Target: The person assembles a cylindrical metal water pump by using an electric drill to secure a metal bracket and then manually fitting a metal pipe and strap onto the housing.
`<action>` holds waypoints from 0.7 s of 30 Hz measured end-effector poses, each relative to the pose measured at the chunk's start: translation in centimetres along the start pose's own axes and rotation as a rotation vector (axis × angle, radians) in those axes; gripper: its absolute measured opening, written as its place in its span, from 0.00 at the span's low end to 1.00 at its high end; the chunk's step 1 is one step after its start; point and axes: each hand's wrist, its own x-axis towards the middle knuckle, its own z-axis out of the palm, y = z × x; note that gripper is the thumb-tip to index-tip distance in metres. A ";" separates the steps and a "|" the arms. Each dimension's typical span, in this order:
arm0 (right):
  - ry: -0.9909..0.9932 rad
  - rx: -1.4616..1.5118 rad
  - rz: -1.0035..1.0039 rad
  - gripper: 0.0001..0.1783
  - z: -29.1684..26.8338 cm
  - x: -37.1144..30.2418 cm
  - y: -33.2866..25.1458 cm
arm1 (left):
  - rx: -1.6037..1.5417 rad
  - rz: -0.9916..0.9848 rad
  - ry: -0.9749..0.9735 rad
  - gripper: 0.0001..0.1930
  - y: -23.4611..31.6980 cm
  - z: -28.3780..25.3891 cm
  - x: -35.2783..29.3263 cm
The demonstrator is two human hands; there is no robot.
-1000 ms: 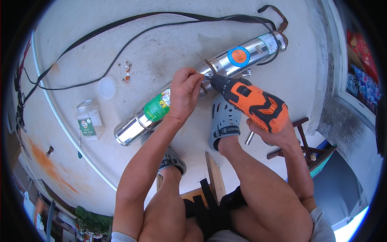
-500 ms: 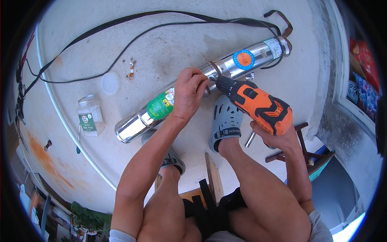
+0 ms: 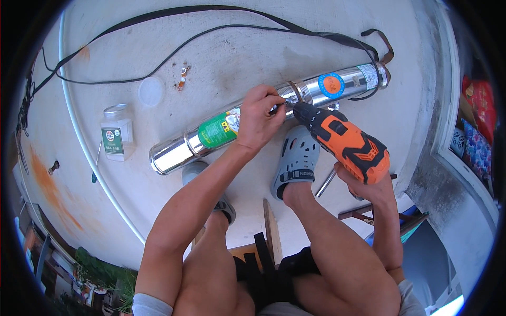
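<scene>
A long shiny metal cylinder, like a submersible pump [image 3: 173,157], lies slantwise on the floor beyond my feet, with green, blue-orange and white labels. My right hand [image 3: 363,185] grips the handle of an orange and black cordless drill [image 3: 350,145]. Its chuck points at the middle of the pump, close to a brown strip [image 3: 293,90] and a ribbed band. Right at the chuck's front, my left hand [image 3: 261,118] is closed in a pinch over the pump. What its fingertips hold is too small and covered to name.
A clear jar [image 3: 117,134] and a round translucent lid [image 3: 151,91] stand to the left, near a small orange-white wrapper [image 3: 183,78]. Black cable [image 3: 211,31] loops across the far side. A white hose [image 3: 87,139] runs down the left. A metal rod [image 3: 327,183] lies beside my right shoe.
The whole view has shifted and turned a little. Both hands and the drill keep nearly the same place at the pump's middle, the drill tilting slightly more downward in the picture.
</scene>
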 end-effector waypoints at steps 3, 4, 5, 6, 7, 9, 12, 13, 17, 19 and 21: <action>-0.050 -0.018 -0.048 0.19 -0.1 0.3 0.2 | -0.018 -0.006 0.009 0.07 0.0 0.1 0.1; -0.007 -0.099 -0.114 0.18 0.2 0.3 0.7 | -0.032 -0.002 0.010 0.07 0.0 0.1 0.1; 0.037 -0.180 -0.182 0.17 0.3 0.3 0.8 | -0.033 -0.007 0.018 0.07 0.0 0.1 0.1; 0.033 -0.188 -0.185 0.17 0.1 0.2 0.5 | -0.036 -0.014 0.012 0.07 0.1 0.1 0.2; 0.008 -0.094 -0.087 0.16 0.1 0.2 -0.6 | -0.038 -0.023 0.005 0.07 0.0 0.0 0.1; -0.021 -0.007 0.009 0.16 0.1 0.2 -1.2 | -0.036 -0.023 0.012 0.07 -0.1 -0.1 0.0; -0.023 0.008 -0.055 0.15 -0.1 0.2 -1.2 | -0.061 -0.023 0.011 0.07 0.0 0.1 0.2; -0.028 -0.004 -0.051 0.16 0.0 0.2 -1.3 | -0.076 -0.029 -0.002 0.07 -0.1 0.0 0.1; -0.002 -0.100 -0.151 0.18 0.2 0.0 0.2 | -0.081 -0.042 0.005 0.07 -0.2 0.0 0.1; -0.005 -0.145 -0.140 0.18 0.1 -0.1 0.3 | -0.053 -0.012 -0.012 0.07 -0.1 0.0 0.2; -0.007 -0.187 -0.128 0.19 0.1 -0.1 0.1 | -0.057 -0.016 -0.010 0.07 -0.1 -0.1 0.2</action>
